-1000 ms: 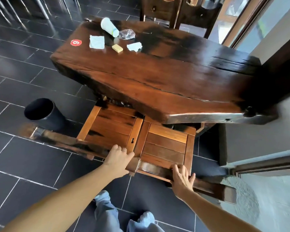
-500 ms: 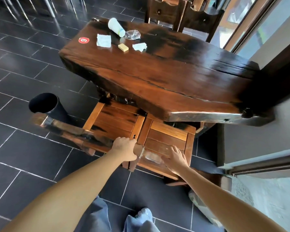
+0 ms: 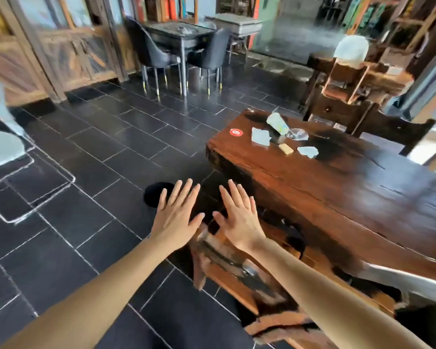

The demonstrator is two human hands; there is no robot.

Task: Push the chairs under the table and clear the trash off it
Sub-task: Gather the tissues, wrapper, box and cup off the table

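left hand point(image 3: 177, 217), right hand point(image 3: 239, 215), flat, empty, above chair point(image 3: 234, 268)

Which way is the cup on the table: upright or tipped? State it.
Tipped: the cup lies on its side on the table, beside crumpled plastic.

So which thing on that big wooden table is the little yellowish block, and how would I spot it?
Find the long dark wooden table on the right, then its far end, where the litter sits near a round red sticker. The yellowish block lies flat between two pale crumpled napkins, in front of the tipped-over cup. It is the only small, solid, tan rectangle there.
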